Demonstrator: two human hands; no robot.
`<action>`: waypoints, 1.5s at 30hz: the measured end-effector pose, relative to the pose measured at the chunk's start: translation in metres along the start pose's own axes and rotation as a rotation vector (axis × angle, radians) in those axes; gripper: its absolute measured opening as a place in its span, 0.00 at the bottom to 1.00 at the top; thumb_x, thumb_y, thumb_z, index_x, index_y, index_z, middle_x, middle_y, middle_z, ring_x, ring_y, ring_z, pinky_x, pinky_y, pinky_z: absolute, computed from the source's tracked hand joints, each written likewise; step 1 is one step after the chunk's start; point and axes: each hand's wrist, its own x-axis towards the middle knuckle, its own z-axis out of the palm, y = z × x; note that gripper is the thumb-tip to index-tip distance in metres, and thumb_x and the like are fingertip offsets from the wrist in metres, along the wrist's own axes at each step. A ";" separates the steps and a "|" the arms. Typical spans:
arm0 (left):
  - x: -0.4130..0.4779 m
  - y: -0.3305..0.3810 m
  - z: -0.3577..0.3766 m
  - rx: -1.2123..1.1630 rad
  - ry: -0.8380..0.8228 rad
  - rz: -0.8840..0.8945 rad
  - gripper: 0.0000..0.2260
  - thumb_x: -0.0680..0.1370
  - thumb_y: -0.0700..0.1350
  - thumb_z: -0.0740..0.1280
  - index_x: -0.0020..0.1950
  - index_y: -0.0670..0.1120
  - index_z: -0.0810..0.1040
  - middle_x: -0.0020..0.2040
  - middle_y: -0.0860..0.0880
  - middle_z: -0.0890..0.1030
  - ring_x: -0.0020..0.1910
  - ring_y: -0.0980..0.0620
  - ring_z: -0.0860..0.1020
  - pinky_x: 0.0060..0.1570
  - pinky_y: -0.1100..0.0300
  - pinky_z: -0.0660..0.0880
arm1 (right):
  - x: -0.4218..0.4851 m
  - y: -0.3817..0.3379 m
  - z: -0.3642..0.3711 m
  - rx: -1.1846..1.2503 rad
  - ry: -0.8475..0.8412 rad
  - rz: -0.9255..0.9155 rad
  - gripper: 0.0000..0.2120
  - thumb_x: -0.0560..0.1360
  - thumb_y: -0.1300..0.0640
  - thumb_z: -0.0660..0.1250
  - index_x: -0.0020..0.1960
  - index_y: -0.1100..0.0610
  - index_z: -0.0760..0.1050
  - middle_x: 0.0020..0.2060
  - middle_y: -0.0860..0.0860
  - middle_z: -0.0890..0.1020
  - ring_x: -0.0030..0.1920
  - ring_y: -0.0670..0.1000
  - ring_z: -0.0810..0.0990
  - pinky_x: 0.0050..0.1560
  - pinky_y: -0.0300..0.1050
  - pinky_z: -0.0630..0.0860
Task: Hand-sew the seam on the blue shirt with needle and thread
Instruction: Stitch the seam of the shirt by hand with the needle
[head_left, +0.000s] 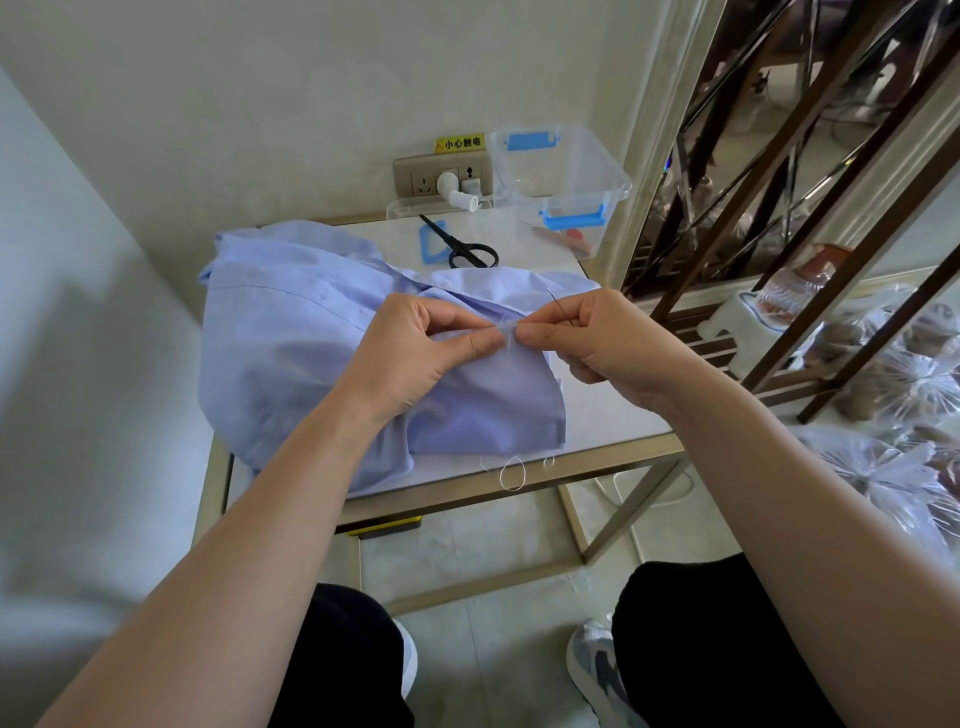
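Observation:
The blue shirt (291, 332) lies bunched on a small white table (613, 415). My left hand (421, 345) pinches a fold of the shirt at its seam between thumb and forefinger. My right hand (597, 338) meets it fingertip to fingertip and holds the needle (558, 304), whose dark shaft sticks up and back between the fingers. A short piece of white thread (508, 340) runs down from where the fingertips meet. More loose thread (511, 475) curls over the table's front edge, below the shirt hem.
Black scissors (460, 247) lie behind the shirt beside a blue frame-shaped piece (434, 244). A clear plastic box with blue latches (561, 176) stands at the back right, near a wall socket (441, 176). A metal lattice shelf (779, 208) with bagged items is to the right.

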 end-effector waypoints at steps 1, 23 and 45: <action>0.000 0.000 0.000 -0.002 0.001 -0.002 0.03 0.72 0.43 0.76 0.42 0.51 0.85 0.39 0.55 0.85 0.41 0.63 0.80 0.48 0.69 0.75 | 0.000 0.000 0.000 0.000 0.002 -0.003 0.03 0.75 0.58 0.72 0.42 0.55 0.82 0.24 0.47 0.64 0.24 0.45 0.57 0.25 0.35 0.56; 0.001 0.001 -0.002 -0.107 -0.013 -0.044 0.03 0.74 0.40 0.73 0.45 0.47 0.85 0.39 0.55 0.85 0.40 0.63 0.80 0.46 0.72 0.74 | -0.017 -0.003 -0.007 -0.323 0.021 -0.337 0.10 0.79 0.62 0.65 0.54 0.52 0.84 0.19 0.47 0.72 0.24 0.45 0.69 0.32 0.30 0.66; 0.001 -0.002 -0.003 -0.018 -0.030 -0.009 0.05 0.74 0.41 0.74 0.42 0.52 0.85 0.40 0.55 0.85 0.42 0.61 0.80 0.51 0.67 0.74 | -0.018 -0.007 -0.003 -0.399 -0.025 -0.303 0.12 0.78 0.64 0.63 0.56 0.52 0.81 0.20 0.49 0.68 0.23 0.45 0.67 0.30 0.33 0.68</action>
